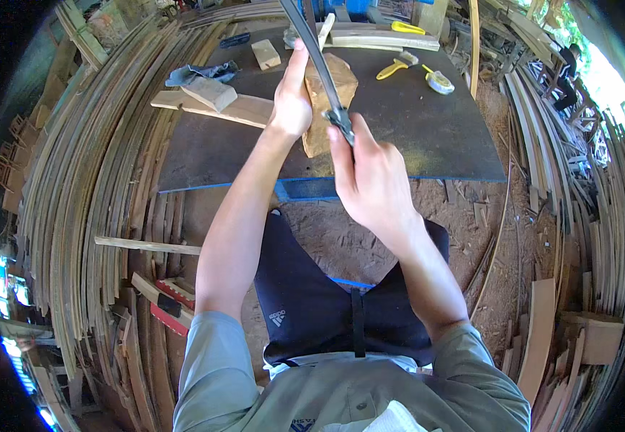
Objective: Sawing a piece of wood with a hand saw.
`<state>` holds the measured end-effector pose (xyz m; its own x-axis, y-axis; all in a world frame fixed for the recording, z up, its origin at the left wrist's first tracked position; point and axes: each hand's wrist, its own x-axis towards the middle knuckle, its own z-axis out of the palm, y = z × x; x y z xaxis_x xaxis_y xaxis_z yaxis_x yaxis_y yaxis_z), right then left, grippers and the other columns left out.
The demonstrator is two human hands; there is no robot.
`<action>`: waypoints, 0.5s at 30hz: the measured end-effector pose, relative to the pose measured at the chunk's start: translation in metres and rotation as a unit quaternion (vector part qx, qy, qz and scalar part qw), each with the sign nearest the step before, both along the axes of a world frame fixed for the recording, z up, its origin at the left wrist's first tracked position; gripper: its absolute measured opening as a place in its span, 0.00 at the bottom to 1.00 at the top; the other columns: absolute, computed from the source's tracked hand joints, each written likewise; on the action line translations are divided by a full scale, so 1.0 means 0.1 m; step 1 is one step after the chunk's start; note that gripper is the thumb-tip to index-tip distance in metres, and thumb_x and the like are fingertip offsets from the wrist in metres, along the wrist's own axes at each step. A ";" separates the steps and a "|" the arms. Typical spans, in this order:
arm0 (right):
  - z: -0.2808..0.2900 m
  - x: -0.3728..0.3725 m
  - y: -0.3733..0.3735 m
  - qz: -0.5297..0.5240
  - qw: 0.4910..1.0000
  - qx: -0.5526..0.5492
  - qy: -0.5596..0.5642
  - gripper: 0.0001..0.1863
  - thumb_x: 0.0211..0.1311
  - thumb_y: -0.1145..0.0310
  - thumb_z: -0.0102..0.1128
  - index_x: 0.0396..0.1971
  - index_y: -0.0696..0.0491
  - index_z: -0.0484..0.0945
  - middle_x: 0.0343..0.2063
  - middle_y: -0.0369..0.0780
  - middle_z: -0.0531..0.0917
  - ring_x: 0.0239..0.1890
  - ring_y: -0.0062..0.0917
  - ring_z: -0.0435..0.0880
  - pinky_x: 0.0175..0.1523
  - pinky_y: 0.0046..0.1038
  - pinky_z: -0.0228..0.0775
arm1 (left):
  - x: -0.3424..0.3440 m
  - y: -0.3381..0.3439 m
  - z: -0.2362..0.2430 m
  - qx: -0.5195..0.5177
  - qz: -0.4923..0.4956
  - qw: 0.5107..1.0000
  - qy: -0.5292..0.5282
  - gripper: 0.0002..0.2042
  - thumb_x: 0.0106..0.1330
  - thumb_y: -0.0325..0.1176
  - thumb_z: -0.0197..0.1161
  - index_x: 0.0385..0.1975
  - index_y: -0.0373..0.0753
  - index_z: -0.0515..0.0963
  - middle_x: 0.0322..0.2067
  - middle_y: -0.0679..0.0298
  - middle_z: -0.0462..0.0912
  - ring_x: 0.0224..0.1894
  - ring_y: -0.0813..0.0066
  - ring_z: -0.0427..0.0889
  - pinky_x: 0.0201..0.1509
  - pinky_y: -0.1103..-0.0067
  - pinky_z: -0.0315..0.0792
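My right hand is closed round the handle end of a hacksaw, whose long dark frame runs away from me past the table's far edge. Beneath the saw, a rough brown chunk of wood with an uneven outline sits on the dark tabletop. My left hand grips the left side of this chunk, thumb pointing away from me. The saw's frame crosses over the wood, and I cannot tell whether the blade touches it. A thin pale stick shows just beyond the chunk.
Left on the table lie a plank, a wood block, a blue cloth and a smaller block. At the right are a yellow-handled brush and a round yellow-and-white object. Long wood strips line the left side.
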<state>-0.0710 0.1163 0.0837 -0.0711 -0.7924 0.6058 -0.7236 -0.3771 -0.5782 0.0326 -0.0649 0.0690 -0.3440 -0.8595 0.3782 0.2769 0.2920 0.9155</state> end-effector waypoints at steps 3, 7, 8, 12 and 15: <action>0.01 0.04 -0.10 -0.002 1.000 0.009 -0.014 0.11 0.81 0.66 0.54 0.40 0.58 0.73 0.16 0.51 0.78 0.20 0.51 0.83 0.25 0.48 0.70 | -0.04 -0.02 -0.04 -0.001 -0.009 1.000 0.001 0.45 0.74 0.77 0.34 0.44 0.35 0.82 0.32 0.56 0.86 0.35 0.65 0.86 0.42 0.71 0.80; -0.04 0.05 -0.14 0.008 0.999 0.003 -0.035 0.11 0.82 0.65 0.54 0.40 0.58 0.74 0.16 0.50 0.78 0.19 0.51 0.83 0.25 0.47 0.69 | -0.04 -0.07 -0.08 -0.039 0.033 0.998 -0.044 0.43 0.75 0.75 0.35 0.45 0.35 0.82 0.33 0.56 0.86 0.36 0.65 0.86 0.44 0.71 0.79; -0.03 0.06 -0.15 0.012 0.999 0.005 -0.043 0.11 0.82 0.65 0.54 0.40 0.58 0.74 0.16 0.50 0.78 0.19 0.51 0.83 0.25 0.47 0.69 | -0.02 -0.08 -0.11 -0.038 0.035 0.998 -0.044 0.43 0.75 0.75 0.35 0.45 0.35 0.82 0.33 0.56 0.86 0.36 0.65 0.86 0.44 0.71 0.79; -0.02 0.07 -0.15 0.012 0.999 0.007 -0.041 0.11 0.82 0.65 0.53 0.41 0.59 0.74 0.16 0.50 0.78 0.20 0.51 0.83 0.25 0.47 0.69 | -0.02 -0.10 -0.15 -0.074 0.044 0.994 -0.061 0.44 0.74 0.75 0.36 0.46 0.35 0.82 0.33 0.55 0.86 0.37 0.64 0.86 0.45 0.70 0.79; 0.00 0.09 -0.14 0.020 0.998 0.026 -0.051 0.11 0.82 0.65 0.53 0.42 0.59 0.74 0.17 0.51 0.79 0.21 0.52 0.83 0.26 0.47 0.70 | -0.02 -0.06 -0.11 -0.069 0.033 0.996 -0.054 0.44 0.73 0.76 0.36 0.46 0.35 0.82 0.33 0.55 0.86 0.37 0.64 0.86 0.45 0.71 0.79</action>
<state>-0.0620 0.1021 0.0834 -0.0979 -0.8257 0.5556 -0.6455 -0.3722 -0.6669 0.0308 -0.0711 0.0577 -0.3328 -0.8245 0.4576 0.1550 0.4308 0.8890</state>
